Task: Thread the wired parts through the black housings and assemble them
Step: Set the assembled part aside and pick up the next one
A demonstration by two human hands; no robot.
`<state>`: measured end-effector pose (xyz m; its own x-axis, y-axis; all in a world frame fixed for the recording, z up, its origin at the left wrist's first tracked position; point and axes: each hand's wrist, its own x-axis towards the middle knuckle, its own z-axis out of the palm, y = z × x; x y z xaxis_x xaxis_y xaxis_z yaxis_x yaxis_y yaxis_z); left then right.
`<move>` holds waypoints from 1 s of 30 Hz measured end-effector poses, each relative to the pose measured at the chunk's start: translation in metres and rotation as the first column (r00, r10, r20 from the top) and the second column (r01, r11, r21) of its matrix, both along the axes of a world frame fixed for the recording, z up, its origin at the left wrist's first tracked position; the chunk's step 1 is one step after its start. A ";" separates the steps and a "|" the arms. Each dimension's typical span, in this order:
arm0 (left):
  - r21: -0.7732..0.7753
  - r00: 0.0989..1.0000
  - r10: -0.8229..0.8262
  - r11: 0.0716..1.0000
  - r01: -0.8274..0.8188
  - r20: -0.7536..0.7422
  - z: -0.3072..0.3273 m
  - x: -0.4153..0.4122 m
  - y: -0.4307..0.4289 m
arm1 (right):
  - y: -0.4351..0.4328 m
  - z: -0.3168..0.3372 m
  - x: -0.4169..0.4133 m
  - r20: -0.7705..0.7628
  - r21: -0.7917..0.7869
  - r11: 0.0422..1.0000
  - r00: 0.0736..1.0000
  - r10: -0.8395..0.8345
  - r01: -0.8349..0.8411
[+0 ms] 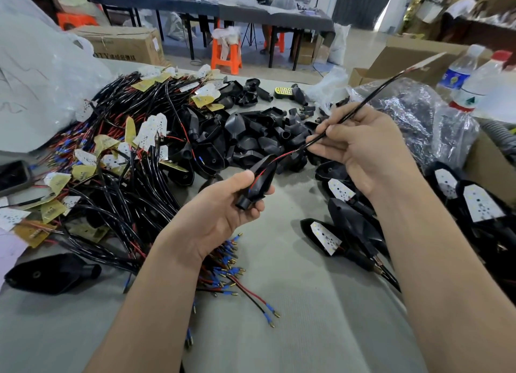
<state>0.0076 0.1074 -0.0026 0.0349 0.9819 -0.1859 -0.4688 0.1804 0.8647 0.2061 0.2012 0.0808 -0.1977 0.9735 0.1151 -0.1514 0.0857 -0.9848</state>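
Left hand: the left hand is cradling one black housing above the table, fingers curled shut around its body, the round stem end pointing down toward the palm.
Right hand: the right hand is pinching the black sheathed cable between thumb and fingertips, closed on it just beyond the housing's wide mouth.
Wired part: the cable is running up and away to the right, where its LED board is blurred; the thin red and black leads are entering the housing's open mouth.
Step in hand: judging by this, the leads are being fed down toward the stem opening; nothing is showing out of the stem yet.
How the cable is handling: it looks light and springy, stiff enough in the sheath to push, but the bare leads look limp and likely to buckle, so gripping close to the mouth seems wise.
How the housing is handling: it appears to be light, hard, smooth plastic, probably slippery; holding the tapered body rather than the stem is keeping the exit clear.
Fragile spot: the board and its solder joints probably should not take any pull.
Supplies: the heap of wired boards is lying left, the pile of empty housings just beyond the hands, the finished units right.
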 end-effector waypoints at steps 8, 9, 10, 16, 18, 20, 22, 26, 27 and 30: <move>0.058 0.999 -0.008 0.998 0.005 0.041 -0.005 -0.003 0.001 | 0.007 -0.008 -0.002 0.153 -0.093 0.984 0.979 -0.135 0.150; 0.054 0.999 -0.003 0.999 0.001 0.036 -0.005 -0.003 0.001 | 0.007 -0.008 -0.003 0.159 -0.116 0.986 0.982 -0.101 0.120; 0.051 1.000 0.002 0.999 -0.004 0.031 -0.005 -0.003 0.001 | 0.006 -0.008 -0.004 0.164 -0.133 0.987 0.984 -0.066 0.088; 0.011 0.997 -0.052 0.999 0.053 -0.064 -0.002 0.001 0.002 | -0.003 -0.012 -0.016 0.192 -0.072 0.996 0.979 0.073 -0.060; 0.001 0.994 -0.089 0.996 0.089 -0.066 0.000 0.003 0.002 | -0.008 -0.018 -0.022 0.260 -0.022 0.992 0.957 0.126 -0.125; 0.008 0.991 -0.125 0.992 0.125 -0.047 0.000 0.003 0.000 | -0.012 -0.025 -0.026 0.281 -0.016 0.980 0.940 0.194 -0.198; 0.014 0.991 -0.130 0.991 0.130 -0.024 0.000 0.003 0.000 | -0.016 -0.032 -0.028 0.200 -0.079 0.956 0.935 0.293 -0.283; 0.010 0.997 -0.079 0.997 0.079 -0.007 -0.001 0.008 0.001 | -0.020 -0.037 -0.028 0.270 -0.057 0.913 0.875 0.403 -0.403; 0.010 0.998 -0.070 0.998 0.070 -0.004 -0.001 0.008 0.001 | -0.020 -0.036 -0.027 0.350 -0.026 0.903 0.842 0.410 -0.429; -0.012 0.992 -0.115 0.993 0.115 -0.040 0.003 0.007 -0.002 | -0.021 -0.032 -0.027 0.476 0.031 0.889 0.789 0.389 -0.457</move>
<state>0.0145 0.1051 0.0000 0.1399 0.9700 -0.1989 -0.4085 0.2396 0.8807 0.1787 0.1806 0.0484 -0.6485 0.7603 0.0374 0.2458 0.2557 -0.9350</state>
